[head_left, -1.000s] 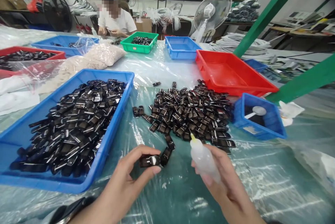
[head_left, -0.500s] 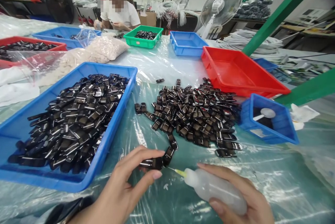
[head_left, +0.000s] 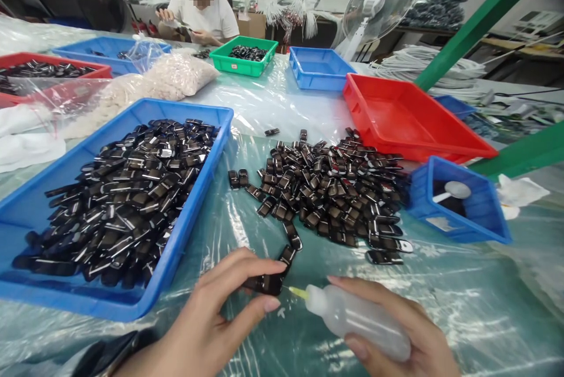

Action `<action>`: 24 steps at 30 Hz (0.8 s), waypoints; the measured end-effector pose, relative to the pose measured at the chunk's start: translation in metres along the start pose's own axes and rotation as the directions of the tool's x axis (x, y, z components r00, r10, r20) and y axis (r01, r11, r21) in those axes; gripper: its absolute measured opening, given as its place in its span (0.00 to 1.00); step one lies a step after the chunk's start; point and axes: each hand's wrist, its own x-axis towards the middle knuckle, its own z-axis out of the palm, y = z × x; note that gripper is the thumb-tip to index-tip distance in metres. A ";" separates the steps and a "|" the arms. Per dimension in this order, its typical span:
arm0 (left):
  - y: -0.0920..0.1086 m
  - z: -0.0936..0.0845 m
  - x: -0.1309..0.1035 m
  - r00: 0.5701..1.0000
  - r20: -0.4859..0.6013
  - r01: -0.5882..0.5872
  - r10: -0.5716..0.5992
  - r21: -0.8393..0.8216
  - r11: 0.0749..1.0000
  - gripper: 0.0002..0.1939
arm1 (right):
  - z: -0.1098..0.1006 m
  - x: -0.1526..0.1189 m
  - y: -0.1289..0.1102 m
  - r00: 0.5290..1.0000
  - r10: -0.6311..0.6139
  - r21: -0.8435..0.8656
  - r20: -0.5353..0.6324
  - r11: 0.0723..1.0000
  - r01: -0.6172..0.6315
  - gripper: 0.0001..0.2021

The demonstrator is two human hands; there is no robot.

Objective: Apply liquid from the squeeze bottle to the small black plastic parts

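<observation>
My left hand (head_left: pixel 211 321) pinches a small black plastic part (head_left: pixel 264 284) between thumb and fingers, just above the plastic-covered table. In my right hand (head_left: pixel 409 336) lies a translucent squeeze bottle (head_left: pixel 356 321), held sideways; its yellow nozzle tip (head_left: pixel 298 292) points left and almost touches the held part. Directly behind the hands a pile of the same black parts (head_left: pixel 330 189) is spread on the sheet. A large blue tray (head_left: pixel 198 201) full of black parts stands at my left.
A small blue bin (head_left: pixel 480 227) with a white spoon sits at the right, a red tray (head_left: pixel 409 121) behind it. Further back stand a blue tray (head_left: pixel 317 68), a green tray (head_left: pixel 242 63), and bags of pale bits (head_left: pixel 176 77). Another person (head_left: pixel 202 13) works at the far side. Green beams (head_left: pixel 476 19) cross the right.
The bottle has swung down from upright to lying sideways, nozzle now close to the part in my left hand. The view tilted slightly downward.
</observation>
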 end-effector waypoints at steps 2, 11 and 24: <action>-0.001 0.000 0.000 0.999 0.026 -0.018 0.018 -0.001 1.000 0.15 | 0.001 0.001 -0.001 1.000 -0.018 0.018 0.001 1.000 0.018 0.19; 0.002 0.000 0.001 0.994 0.037 -0.101 0.099 0.037 0.994 0.15 | -0.001 0.000 0.006 0.997 -0.063 -0.034 0.033 0.997 0.064 0.19; 0.002 0.001 -0.002 0.994 0.067 -0.091 0.089 0.037 0.995 0.14 | -0.008 -0.001 0.006 0.993 -0.098 -0.175 0.064 0.979 0.108 0.19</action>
